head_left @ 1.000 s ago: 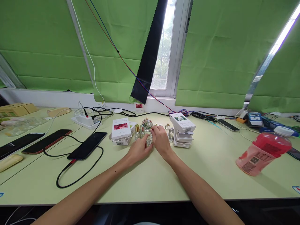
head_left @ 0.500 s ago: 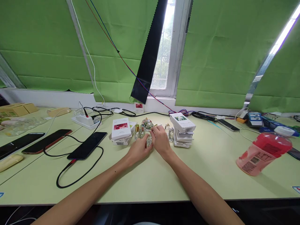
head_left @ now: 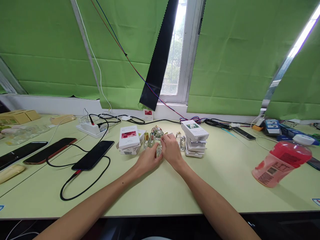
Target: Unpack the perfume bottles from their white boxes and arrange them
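Near the middle of the pale table [head_left: 160,190], my left hand [head_left: 149,156] is closed on a small clear glass bottle [head_left: 159,151]. My right hand [head_left: 171,148] meets it from the right, its fingers pinched at the bottle's top; what they grip there is too small to make out. Small glass bottles with gold and silver caps [head_left: 151,140] stand just behind my left hand. An ornate round glass bottle [head_left: 157,131] is behind both hands. More small bottles [head_left: 182,142] stand to the right of my right hand.
White boxes with a red picture [head_left: 129,137] are stacked on the left, and another stack [head_left: 195,130] on the right. A black phone [head_left: 93,155] with cables lies further left. A pink drink bottle [head_left: 281,163] is at the right.
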Action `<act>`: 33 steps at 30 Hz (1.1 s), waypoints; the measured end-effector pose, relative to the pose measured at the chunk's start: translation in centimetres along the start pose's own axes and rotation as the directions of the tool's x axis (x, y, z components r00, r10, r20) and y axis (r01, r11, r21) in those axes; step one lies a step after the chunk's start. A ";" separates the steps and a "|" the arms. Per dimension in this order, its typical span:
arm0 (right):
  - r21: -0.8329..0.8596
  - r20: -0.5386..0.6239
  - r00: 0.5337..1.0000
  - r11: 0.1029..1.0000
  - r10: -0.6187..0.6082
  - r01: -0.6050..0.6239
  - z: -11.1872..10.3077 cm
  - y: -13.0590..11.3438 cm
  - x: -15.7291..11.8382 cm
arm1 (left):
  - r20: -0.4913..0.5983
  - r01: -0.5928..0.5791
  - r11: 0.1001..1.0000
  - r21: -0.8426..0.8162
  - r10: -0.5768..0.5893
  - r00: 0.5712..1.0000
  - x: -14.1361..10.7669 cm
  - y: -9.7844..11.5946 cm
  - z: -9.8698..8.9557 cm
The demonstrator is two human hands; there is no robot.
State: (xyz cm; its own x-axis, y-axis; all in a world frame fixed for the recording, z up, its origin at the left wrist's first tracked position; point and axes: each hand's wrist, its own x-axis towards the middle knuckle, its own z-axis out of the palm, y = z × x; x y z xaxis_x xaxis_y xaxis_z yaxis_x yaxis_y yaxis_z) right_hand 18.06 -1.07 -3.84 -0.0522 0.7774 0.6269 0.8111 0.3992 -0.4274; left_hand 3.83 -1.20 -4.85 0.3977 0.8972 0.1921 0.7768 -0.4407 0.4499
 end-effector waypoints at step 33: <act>0.025 -0.005 1.000 0.999 0.021 -0.020 -0.5 -0.2 0.0 | 0.010 -0.020 1.000 -0.007 0.020 1.000 0.0 0.0 -0.2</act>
State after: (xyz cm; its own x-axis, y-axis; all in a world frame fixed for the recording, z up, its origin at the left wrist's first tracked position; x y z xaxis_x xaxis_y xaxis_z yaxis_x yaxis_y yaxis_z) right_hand 18.12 -1.38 -3.43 -0.0329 0.7831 0.6210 0.7972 0.3953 -0.4563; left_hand 3.73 -1.22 -4.68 0.4183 0.8876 0.1926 0.7650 -0.4586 0.4521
